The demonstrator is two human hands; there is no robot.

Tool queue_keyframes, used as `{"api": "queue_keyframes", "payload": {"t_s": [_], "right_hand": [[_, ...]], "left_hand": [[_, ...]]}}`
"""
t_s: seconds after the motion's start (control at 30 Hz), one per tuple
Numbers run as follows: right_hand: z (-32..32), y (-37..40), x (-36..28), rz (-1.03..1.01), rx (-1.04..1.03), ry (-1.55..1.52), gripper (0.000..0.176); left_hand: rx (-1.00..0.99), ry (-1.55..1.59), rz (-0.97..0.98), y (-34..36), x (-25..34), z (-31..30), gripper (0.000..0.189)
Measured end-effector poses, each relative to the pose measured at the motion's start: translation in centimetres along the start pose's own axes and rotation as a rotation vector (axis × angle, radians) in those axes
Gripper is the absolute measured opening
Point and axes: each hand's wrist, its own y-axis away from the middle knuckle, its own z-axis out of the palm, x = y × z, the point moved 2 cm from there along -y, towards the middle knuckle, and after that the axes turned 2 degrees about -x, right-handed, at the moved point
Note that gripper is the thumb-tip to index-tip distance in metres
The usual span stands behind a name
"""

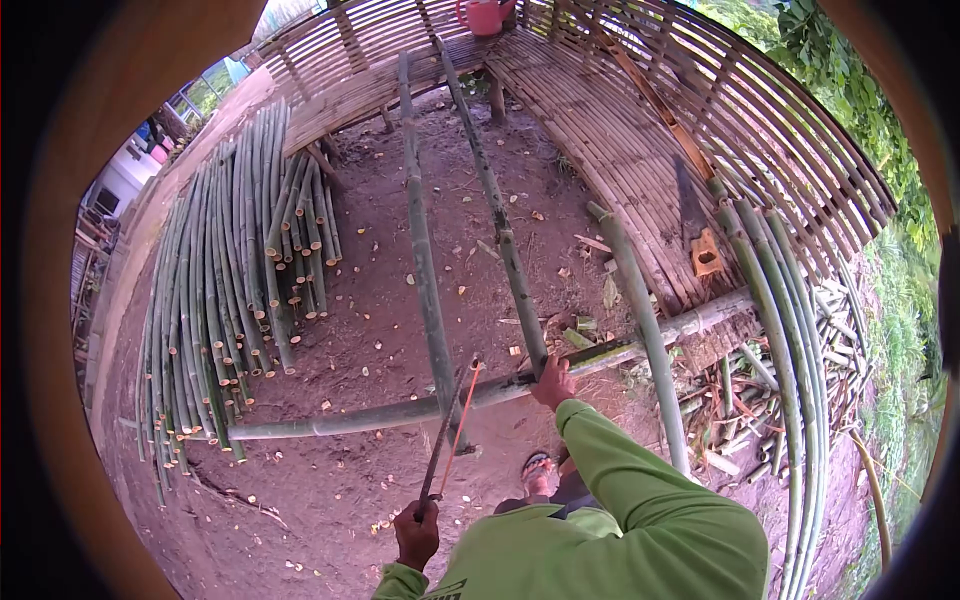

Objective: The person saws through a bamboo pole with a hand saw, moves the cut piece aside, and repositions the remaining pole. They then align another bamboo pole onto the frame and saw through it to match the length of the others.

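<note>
My left hand is closed round the dark grip of a long, narrow tool that looks like a bow saw, with a dark strip and a thin orange strip meeting at the far tip. The tip reaches up beside a bamboo pole. My right hand grips the near end of a second bamboo pole, where it rests on a horizontal bamboo pole. Both long poles slant away from me to the slatted bench.
Cut green bamboo poles lie piled at left. A slatted bamboo bench carries a handsaw and a pink watering can. More poles lean at right, near split bamboo scraps. Offcuts dot the dirt ground.
</note>
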Motion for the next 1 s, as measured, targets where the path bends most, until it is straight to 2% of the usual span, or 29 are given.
{"api": "queue_keyframes", "payload": {"t_s": [0.13, 0.27, 0.47, 0.57, 0.67, 0.77, 0.83, 0.9, 0.97, 1.0], "right_hand": [[1.7, 5.9, 4.7, -0.047, -0.044, -0.030, 0.066], [0.5, 7.3, 7.2, -0.075, -0.097, -0.005, 0.065], [-4.2, -0.2, 6.3, -0.111, 0.072, 0.109, 0.062], [-6.0, -3.0, 5.6, -0.133, 0.126, 0.167, 0.067], [-5.5, 1.6, 7.6, -0.134, 0.326, 0.103, 0.080], [-4.6, 9.4, 14.7, -0.150, 0.397, -0.035, 0.088], [-3.8, 15.0, 21.8, 0.147, 0.376, 0.083, 0.092], [-3.2, 19.6, 29.0, 0.526, 0.266, 0.089, 0.102], [-2.4, 21.9, 34.6, 0.656, 0.160, 0.016, 0.119], [-1.4, 21.5, 37.1, 0.719, 0.076, 0.105, 0.121]], "left_hand": [[0.004, -0.048, -0.009, 0.5, 1.3, -0.2, 0.020], [-0.027, -0.023, -0.044, -0.3, -0.5, 0.5, 0.020], [-0.092, -0.037, -0.027, -2.3, 1.6, 1.6, 0.020], [-0.112, -0.200, 0.182, -2.6, 5.1, 2.2, 0.020], [-0.203, -0.109, 0.063, -3.3, 3.5, 2.6, 0.021], [-0.242, -0.128, 0.078, -3.4, 2.4, 2.9, 0.021], [-0.251, -0.130, 0.088, -3.2, 2.4, 3.5, 0.022], [-0.220, -0.141, 0.076, -3.1, 4.4, 4.6, 0.022], [-0.221, -0.103, 0.056, -3.4, 5.2, 5.5, 0.021], [-0.214, -0.071, 0.037, -3.6, 6.1, 6.2, 0.022]]}}
